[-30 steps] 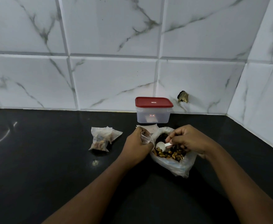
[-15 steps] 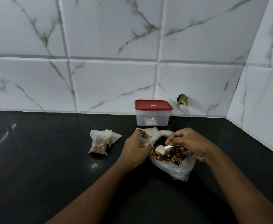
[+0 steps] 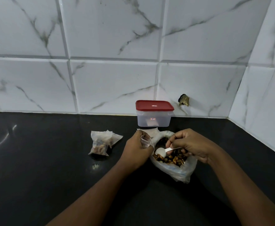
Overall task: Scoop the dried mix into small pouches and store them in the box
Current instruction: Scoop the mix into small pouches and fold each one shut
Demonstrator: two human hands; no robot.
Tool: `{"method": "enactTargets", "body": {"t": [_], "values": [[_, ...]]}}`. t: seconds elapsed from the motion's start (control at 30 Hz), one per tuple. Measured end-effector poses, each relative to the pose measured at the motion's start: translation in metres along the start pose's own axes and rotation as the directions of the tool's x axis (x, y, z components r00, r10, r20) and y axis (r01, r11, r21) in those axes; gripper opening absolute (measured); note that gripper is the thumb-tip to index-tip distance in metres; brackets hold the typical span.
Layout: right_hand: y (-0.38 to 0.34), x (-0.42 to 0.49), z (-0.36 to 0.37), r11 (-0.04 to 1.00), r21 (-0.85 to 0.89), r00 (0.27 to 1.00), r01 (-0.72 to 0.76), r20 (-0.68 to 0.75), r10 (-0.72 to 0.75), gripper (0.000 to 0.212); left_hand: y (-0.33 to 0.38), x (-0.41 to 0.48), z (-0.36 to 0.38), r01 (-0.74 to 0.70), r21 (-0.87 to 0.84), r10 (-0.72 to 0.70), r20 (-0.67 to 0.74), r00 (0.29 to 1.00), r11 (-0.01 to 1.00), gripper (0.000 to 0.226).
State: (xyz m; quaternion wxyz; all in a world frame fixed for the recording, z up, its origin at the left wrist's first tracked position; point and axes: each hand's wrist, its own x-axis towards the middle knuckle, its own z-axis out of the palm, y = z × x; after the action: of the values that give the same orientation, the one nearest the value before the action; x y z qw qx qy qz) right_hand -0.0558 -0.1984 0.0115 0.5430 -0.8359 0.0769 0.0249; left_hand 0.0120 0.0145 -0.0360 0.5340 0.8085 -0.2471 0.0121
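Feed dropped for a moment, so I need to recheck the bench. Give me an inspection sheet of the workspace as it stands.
Surface: black countertop, glossy.
Job's things: open bag of dried mix; white scoop at the mix; filled pouches lying to the left; box against the wall, red lid on.
Clutter: pale crumb patch.
Grippers: left hand grips a small clear container; right hand pinches the scoop handle.
Cables: nothing seen.
Surroundings: white marbled wall tiles; a dark hole in one.

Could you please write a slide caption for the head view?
Right hand holds a white scoop in the bag of dried mix; left hand holds a clear pouch.
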Motion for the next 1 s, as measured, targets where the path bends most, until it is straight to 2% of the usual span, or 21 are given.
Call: {"method": "enactTargets", "body": {"t": [0.2, 0.47, 0.57, 0.67, 0.77, 0.87, 0.93, 1.0], "values": [[0.006, 0.008, 0.001, 0.994, 0.106, 1.000, -0.030, 0.007, 0.030, 0.011, 0.000, 0.000, 0.000, -0.010, 0.007, 0.010, -0.010, 1.000, 1.000, 0.031], [0.009, 0.011, -0.011, 0.918, 0.395, 0.999, -0.035, 0.016, 0.032, 0.016, -0.001, 0.001, 0.000, -0.023, 0.021, 0.024, -0.013, 1.000, 1.000, 0.030], [0.007, 0.011, -0.010, 0.879, 0.476, 1.000, 0.018, -0.027, -0.006, 0.018, -0.001, 0.001, 0.000, -0.017, 0.026, 0.017, -0.006, 1.000, 1.000, 0.030], [0.003, 0.009, -0.004, 0.845, 0.518, 0.991, 0.132, -0.096, -0.096, 0.017, -0.002, 0.002, 0.001, -0.014, 0.038, 0.014, 0.010, 1.000, 0.999, 0.033], [0.001, 0.008, 0.008, 0.879, 0.417, 0.973, 0.230, -0.121, -0.198, 0.015, -0.003, 0.002, 0.001, -0.029, 0.027, 0.029, 0.013, 1.000, 0.999, 0.036], [-0.002, 0.004, 0.021, 0.945, 0.042, 0.945, 0.324, -0.072, -0.320, 0.018, -0.005, 0.002, 0.003, -0.055, 0.010, 0.055, -0.008, 0.998, 0.998, 0.029], [-0.004, 0.003, 0.025, 0.913, -0.144, 0.922, 0.381, -0.009, -0.386, 0.018, -0.007, 0.002, 0.004, -0.061, 0.004, 0.061, -0.023, 0.998, 0.998, 0.027], [-0.006, 0.001, 0.025, 0.890, -0.190, 0.906, 0.414, -0.011, -0.423, 0.020, -0.007, 0.003, 0.004, -0.057, 0.007, 0.058, -0.028, 0.998, 0.998, 0.028]]}}
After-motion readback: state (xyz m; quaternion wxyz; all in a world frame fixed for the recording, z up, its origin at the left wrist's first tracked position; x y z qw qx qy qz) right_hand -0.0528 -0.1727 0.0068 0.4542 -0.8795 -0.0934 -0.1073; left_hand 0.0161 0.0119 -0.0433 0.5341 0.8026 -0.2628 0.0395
